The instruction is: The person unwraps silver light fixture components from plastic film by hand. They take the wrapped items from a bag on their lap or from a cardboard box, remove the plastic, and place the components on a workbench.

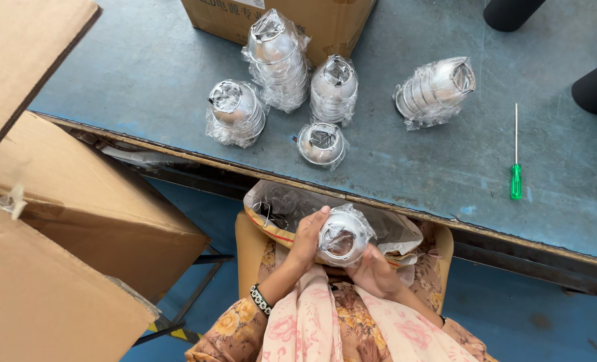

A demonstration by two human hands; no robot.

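Five wrapped stacks of metal cups crowd the table middle, near the front edge. Free surface lies between them and the green screwdriver. A big cardboard box blocks the left side.

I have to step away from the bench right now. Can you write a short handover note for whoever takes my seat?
Left hand and right hand: together holding one plastic-wrapped stack of metal cups over the lap, above an open bag with more wrapping in it.
On the blue table: five wrapped stacks, four upright, one on its side. Green screwdriver lies to the right. Cardboard boxes stand at left.
Done: five stacks set out. Left: the stack in hand; the bag's contents are unclear.
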